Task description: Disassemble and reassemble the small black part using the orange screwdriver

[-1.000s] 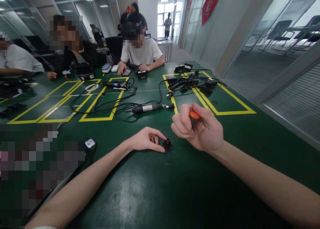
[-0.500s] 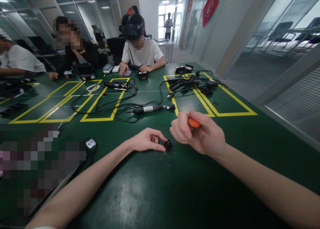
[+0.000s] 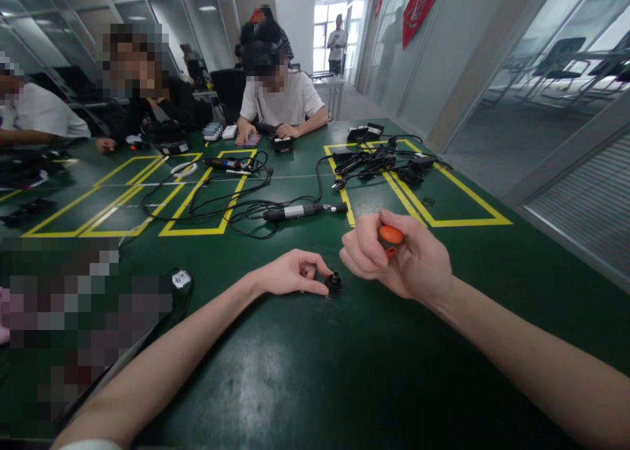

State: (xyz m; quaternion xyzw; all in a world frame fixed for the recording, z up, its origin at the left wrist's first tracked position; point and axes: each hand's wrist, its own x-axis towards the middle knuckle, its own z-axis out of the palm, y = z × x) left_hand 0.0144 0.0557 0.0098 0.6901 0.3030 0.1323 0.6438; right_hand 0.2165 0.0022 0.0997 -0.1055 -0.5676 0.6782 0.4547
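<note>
A small black round part (image 3: 334,284) stands on the green table (image 3: 315,365) near its middle. My left hand (image 3: 290,274) pinches it from the left with thumb and fingertip. Just to the right and slightly above, my right hand (image 3: 398,260) is closed around an orange-handled tool (image 3: 391,235); only the handle's end shows, the tip is hidden by my fingers. The two hands are a finger's width apart.
A black-and-silver electric tool (image 3: 300,210) with tangled cables lies beyond my hands. A pile of black adapters (image 3: 378,161) sits in the yellow-taped box at the right. Three people sit along the far and left sides. A small labelled black item (image 3: 180,280) lies at the left.
My right hand with the orange tool dipped toward the black part, then rose slightly and shifted right. My left hand stays on the part. The view has shifted a little.
</note>
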